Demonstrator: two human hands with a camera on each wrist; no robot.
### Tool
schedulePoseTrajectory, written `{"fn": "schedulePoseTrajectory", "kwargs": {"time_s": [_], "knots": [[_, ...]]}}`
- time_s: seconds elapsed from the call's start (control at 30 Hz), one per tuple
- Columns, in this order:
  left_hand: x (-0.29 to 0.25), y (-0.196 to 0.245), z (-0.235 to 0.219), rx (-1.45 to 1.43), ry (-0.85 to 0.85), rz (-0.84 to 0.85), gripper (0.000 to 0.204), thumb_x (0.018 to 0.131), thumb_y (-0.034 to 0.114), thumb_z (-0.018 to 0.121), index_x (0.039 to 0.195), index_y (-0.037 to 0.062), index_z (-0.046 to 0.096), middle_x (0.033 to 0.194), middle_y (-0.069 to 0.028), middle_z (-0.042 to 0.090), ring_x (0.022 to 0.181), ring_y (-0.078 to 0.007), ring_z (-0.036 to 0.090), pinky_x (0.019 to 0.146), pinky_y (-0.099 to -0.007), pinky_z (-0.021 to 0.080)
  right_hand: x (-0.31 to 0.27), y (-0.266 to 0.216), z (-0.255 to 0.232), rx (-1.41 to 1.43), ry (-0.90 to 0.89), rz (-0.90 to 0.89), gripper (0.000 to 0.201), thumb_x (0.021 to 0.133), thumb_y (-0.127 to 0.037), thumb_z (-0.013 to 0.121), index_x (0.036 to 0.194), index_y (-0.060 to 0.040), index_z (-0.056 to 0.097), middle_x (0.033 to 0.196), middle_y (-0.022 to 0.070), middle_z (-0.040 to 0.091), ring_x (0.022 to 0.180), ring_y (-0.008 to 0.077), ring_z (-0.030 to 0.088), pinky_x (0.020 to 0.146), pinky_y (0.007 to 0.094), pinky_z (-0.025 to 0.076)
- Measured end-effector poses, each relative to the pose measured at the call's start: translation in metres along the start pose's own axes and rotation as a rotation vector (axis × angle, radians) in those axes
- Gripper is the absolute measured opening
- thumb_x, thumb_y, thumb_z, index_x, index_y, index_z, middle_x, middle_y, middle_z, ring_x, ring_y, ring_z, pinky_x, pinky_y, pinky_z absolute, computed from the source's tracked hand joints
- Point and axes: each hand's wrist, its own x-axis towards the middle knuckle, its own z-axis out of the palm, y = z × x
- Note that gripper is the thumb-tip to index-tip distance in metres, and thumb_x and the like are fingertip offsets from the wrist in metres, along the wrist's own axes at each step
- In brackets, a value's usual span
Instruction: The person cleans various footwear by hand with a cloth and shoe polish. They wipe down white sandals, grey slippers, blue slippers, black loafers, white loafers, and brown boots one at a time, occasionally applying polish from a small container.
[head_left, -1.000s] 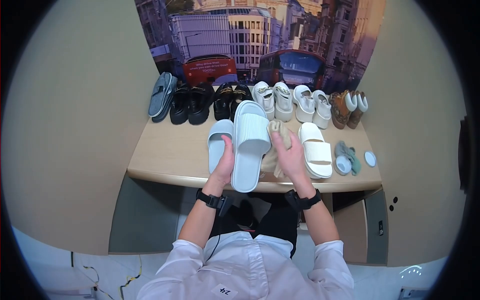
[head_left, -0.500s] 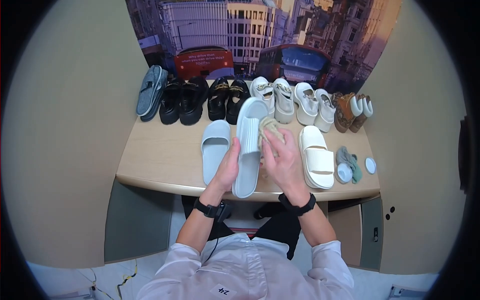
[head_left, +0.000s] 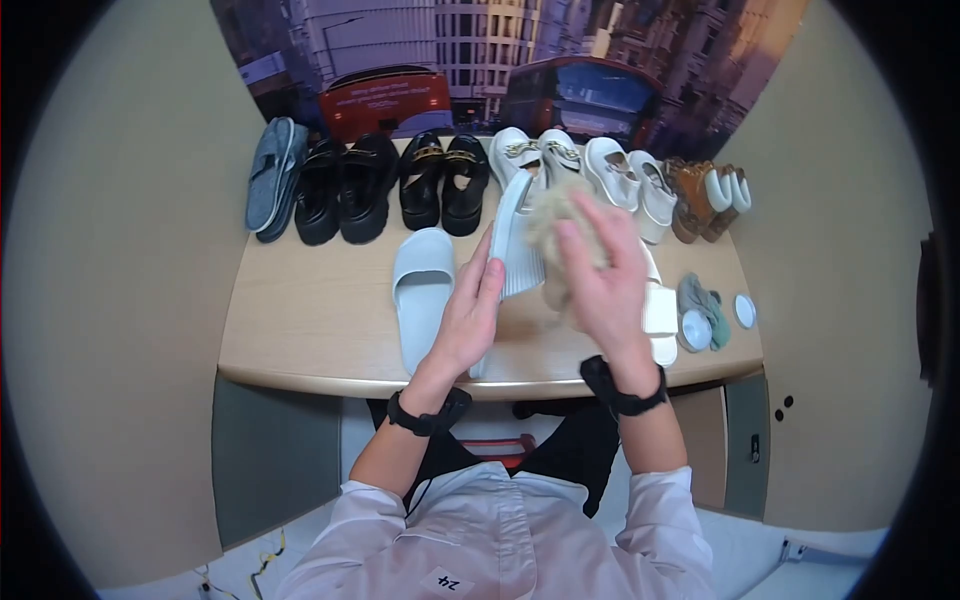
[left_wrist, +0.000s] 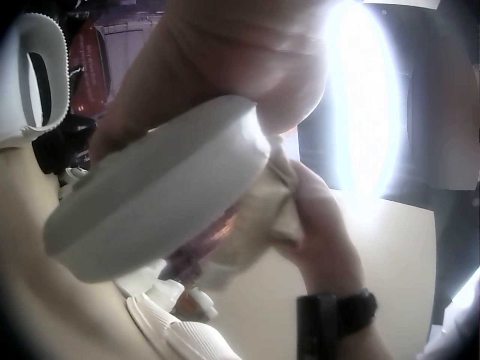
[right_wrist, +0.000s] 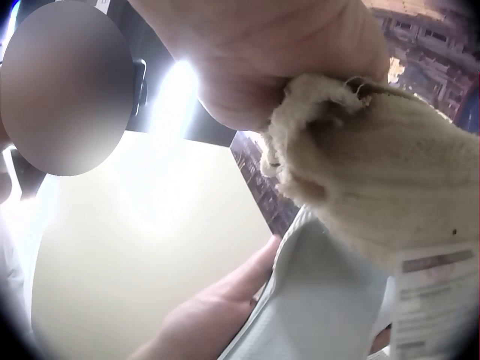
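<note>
And the raised slipper (head_left: 518,265) has swung round! A second ago its footbed faced the head camera; now it stands almost edge-on, upright above the tabletop (head_left: 300,325), the left hand (head_left: 468,318) clamped on its side. To its right, the right hand (head_left: 612,280) has come up, fingers curled round a bunched beige cloth (head_left: 558,225) — blurred now, right across the slipper's upper part. Whether cloth and slipper touch, I cannot tell.

Left of the raised slipper lies its pale partner (head_left: 422,300), flat and unmoved. To the right, that white slipper (head_left: 660,312), in full view earlier, is now partly hidden behind the right hand. Farther right of the raised slipper, a grey-green cloth (head_left: 718,330) lies against a small round container (head_left: 696,330), with a pale disc (head_left: 745,311) just beyond.

Behind the raised slipper runs the shoe row: blue-grey slippers (head_left: 270,180) and two black pairs (head_left: 366,190) off to its left, chained white shoes (head_left: 512,150) partly blocked by its tip, then plain white shoes (head_left: 612,170) and brown boots (head_left: 692,195) to its right. Farthest back — the bus poster (head_left: 590,90).
</note>
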Motion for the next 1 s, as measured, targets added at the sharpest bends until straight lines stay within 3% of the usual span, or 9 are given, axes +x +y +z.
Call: {"fn": "schedulePoseTrajectory", "kwargs": {"time_s": [0.13, 0.37, 0.47, 0.53, 0.57, 0.6, 0.77, 0.9, 1.0], "knots": [[-0.002, 0.002, 0.001, 0.152, 0.041, 0.053, 0.063, 0.122, 0.038, 0.037, 0.175, 0.0038, 0.03, 0.148, -0.0222, 0.058, 0.134, -0.0303, 0.055, 0.117, -0.0415, 0.043, -0.024, -0.011, 0.034, -0.128, -0.006, -0.165, 0.037, 0.094, -0.009, 0.081, 0.132, -0.0075, 0.079, 0.12, 0.0249, 0.066, 0.106, 0.0405, 0.07, 0.089, 0.0433, 0.059], [-0.015, -0.025, 0.015, -0.093, 0.097, -0.023, 0.066, 0.123, 0.044, 0.035, 0.172, 0.0001, 0.033, 0.161, -0.0217, 0.052, 0.152, -0.0317, 0.047, 0.126, -0.0401, 0.036, -0.081, 0.008, 0.014, -0.105, -0.115, -0.073, 0.039, 0.093, -0.007, 0.082, 0.132, -0.0067, 0.08, 0.116, 0.025, 0.068, 0.106, 0.0403, 0.071, 0.088, 0.0432, 0.06], [-0.017, -0.018, -0.001, -0.251, -0.013, -0.201, 0.078, 0.12, 0.059, 0.03, 0.169, -0.001, 0.038, 0.162, -0.0214, 0.054, 0.15, -0.0331, 0.054, 0.124, -0.0425, 0.044, -0.068, 0.008, -0.023, 0.007, -0.146, 0.011, 0.036, 0.097, -0.01, 0.08, 0.132, -0.0059, 0.079, 0.114, 0.0228, 0.069, 0.108, 0.0363, 0.071, 0.09, 0.0422, 0.059], [-0.024, -0.007, -0.012, -0.561, -0.221, -0.302, 0.085, 0.116, 0.067, 0.026, 0.166, 0.0, 0.041, 0.157, -0.0207, 0.059, 0.14, -0.0332, 0.063, 0.116, -0.0442, 0.053, -0.044, 0.015, -0.037, 0.114, -0.036, 0.15, 0.034, 0.099, -0.012, 0.079, 0.133, -0.0061, 0.079, 0.113, 0.0211, 0.07, 0.109, 0.0335, 0.071, 0.092, 0.0418, 0.058], [-0.027, 0.0, -0.011, -0.714, -0.334, -0.357, 0.089, 0.114, 0.071, 0.025, 0.165, 0.0005, 0.043, 0.155, -0.0204, 0.061, 0.135, -0.0332, 0.067, 0.112, -0.0451, 0.058, -0.033, 0.021, -0.035, 0.139, -0.023, 0.128, 0.033, 0.1, -0.013, 0.079, 0.132, -0.0063, 0.079, 0.114, 0.0205, 0.07, 0.109, 0.0328, 0.071, 0.092, 0.0416, 0.058], [-0.031, 0.009, -0.003, -0.732, -0.303, -0.394, 0.094, 0.111, 0.076, 0.021, 0.164, 0.0015, 0.043, 0.15, -0.0186, 0.065, 0.125, -0.0323, 0.073, 0.1, -0.0451, 0.065, -0.019, 0.024, -0.03, 0.164, -0.006, 0.106, 0.032, 0.1, -0.014, 0.079, 0.132, -0.0065, 0.079, 0.115, 0.0198, 0.07, 0.108, 0.0321, 0.071, 0.092, 0.0414, 0.058], [-0.031, 0.011, 0.008, -0.583, -0.095, -0.375, 0.089, 0.114, 0.073, 0.022, 0.165, 0.0022, 0.042, 0.151, -0.0183, 0.064, 0.125, -0.032, 0.073, 0.102, -0.0441, 0.063, -0.045, 0.015, -0.005, 0.068, 0.003, -0.092, 0.034, 0.097, -0.01, 0.081, 0.131, -0.0076, 0.079, 0.121, 0.0213, 0.067, 0.104, 0.0346, 0.073, 0.089, 0.0401, 0.059], [-0.024, 0.027, 0.017, -0.582, 0.1, -0.371, 0.084, 0.116, 0.069, 0.024, 0.165, 0.0037, 0.043, 0.153, -0.0169, 0.063, 0.131, -0.0293, 0.07, 0.108, -0.043, 0.06, -0.078, 0.025, -0.007, 0.238, -0.034, 0.072, 0.031, 0.094, -0.009, 0.082, 0.126, -0.0059, 0.081, 0.114, 0.0205, 0.069, 0.103, 0.0348, 0.074, 0.087, 0.043, 0.06], [-0.009, 0.007, -0.009, -0.958, -0.542, -0.158, 0.082, 0.117, 0.068, 0.024, 0.165, 0.0046, 0.044, 0.155, -0.0149, 0.062, 0.138, -0.0276, 0.065, 0.116, -0.0426, 0.054, -0.075, 0.034, -0.038, 0.262, 0.003, 0.169, 0.029, 0.095, -0.009, 0.082, 0.124, -0.0059, 0.081, 0.112, 0.0191, 0.071, 0.104, 0.0333, 0.074, 0.087, 0.0427, 0.061]]}}
